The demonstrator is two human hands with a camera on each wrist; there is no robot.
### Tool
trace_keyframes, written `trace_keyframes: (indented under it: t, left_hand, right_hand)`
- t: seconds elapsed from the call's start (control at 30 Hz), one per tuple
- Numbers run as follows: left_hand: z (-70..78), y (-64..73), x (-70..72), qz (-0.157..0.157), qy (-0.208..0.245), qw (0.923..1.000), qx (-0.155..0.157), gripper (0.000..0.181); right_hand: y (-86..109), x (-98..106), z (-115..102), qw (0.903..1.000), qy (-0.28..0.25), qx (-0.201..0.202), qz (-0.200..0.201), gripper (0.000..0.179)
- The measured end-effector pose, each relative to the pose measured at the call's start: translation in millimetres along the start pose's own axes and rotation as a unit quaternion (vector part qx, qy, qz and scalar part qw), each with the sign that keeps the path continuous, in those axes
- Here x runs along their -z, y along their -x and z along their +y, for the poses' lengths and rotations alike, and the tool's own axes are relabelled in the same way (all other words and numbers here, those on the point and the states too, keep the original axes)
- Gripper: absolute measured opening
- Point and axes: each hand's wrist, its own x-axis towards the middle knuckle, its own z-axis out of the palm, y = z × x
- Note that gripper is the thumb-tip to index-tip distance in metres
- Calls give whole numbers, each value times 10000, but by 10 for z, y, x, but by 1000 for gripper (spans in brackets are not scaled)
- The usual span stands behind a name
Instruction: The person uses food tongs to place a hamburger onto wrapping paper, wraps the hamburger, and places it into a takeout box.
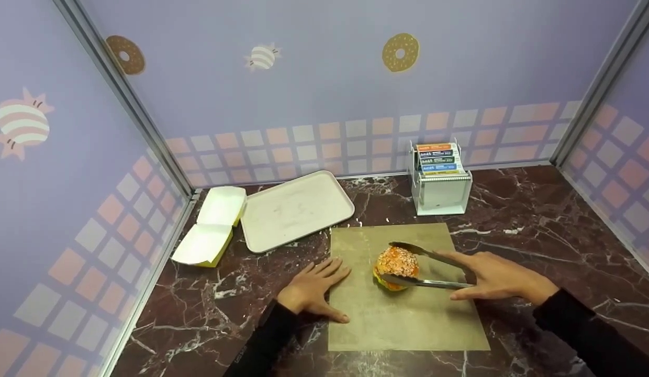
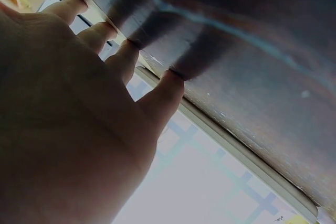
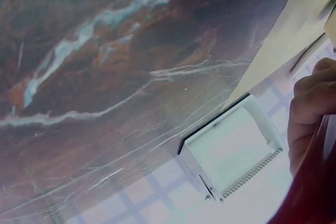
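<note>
A sesame-bun burger (image 1: 397,260) sits on a square sheet of brown wrapping paper (image 1: 408,324) in the head view. My right hand (image 1: 500,275) grips metal tongs (image 1: 439,284), whose two arms reach along opposite sides of the bun; how firmly they press I cannot tell. With fingers spread, my left hand (image 1: 315,289) rests at the paper's left edge, thumb and fingertips over it. The left wrist view shows that hand's fingers (image 2: 163,95) straight, touching the surface. Only part of the right hand (image 3: 311,108) appears in the right wrist view.
Behind the left hand lies a pale tray (image 1: 298,209). Left of it stands an unfolded yellow-and-white burger box (image 1: 206,235). A white dispenser (image 1: 442,193) with several coloured packs is near the back wall, beyond the paper.
</note>
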Motion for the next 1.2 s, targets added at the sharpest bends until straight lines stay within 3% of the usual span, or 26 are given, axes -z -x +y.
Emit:
trace_keyframes:
  t: [0.2, 0.43, 0.7, 0.83, 0.93, 1.03, 1.13, 1.2]
  left_hand:
    - [-3, 2, 3, 10, 37, 10000, -18, 116]
    - [-4, -4, -11, -11, 57, 10000, -2, 116]
    - [2, -3, 3, -4, 76, 10000, -41, 115]
    - [-2, 4, 5, -18, 55, 10000, -43, 116]
    - [2, 2, 4, -28, 49, 10000, -40, 116]
    - [9, 0, 7, -17, -21, 10000, -33, 116]
    - [14, 3, 12, -6, -83, 10000, -42, 116]
    - [10, 11, 18, 36, -50, 10000, -57, 115]
  right_hand:
    - [4, -7, -2, 9996, -212, -115, -136, 89]
    - [-3, -16, -4, 9961, -816, -260, -205, 97]
    - [-68, 69, -49, 9910, -1293, -173, 311, 96]
    - [-124, 170, -57, 9837, -1570, -208, 849, 95]
    - [-138, 255, -42, 9677, -2016, -412, 1457, 93]
    - [-162, 321, -18, 9392, -2561, -563, 2218, 87]
    - [-237, 350, 12, 8936, -3220, -410, 3100, 70]
    - [-317, 356, 41, 8524, -3789, 76, 3601, 55]
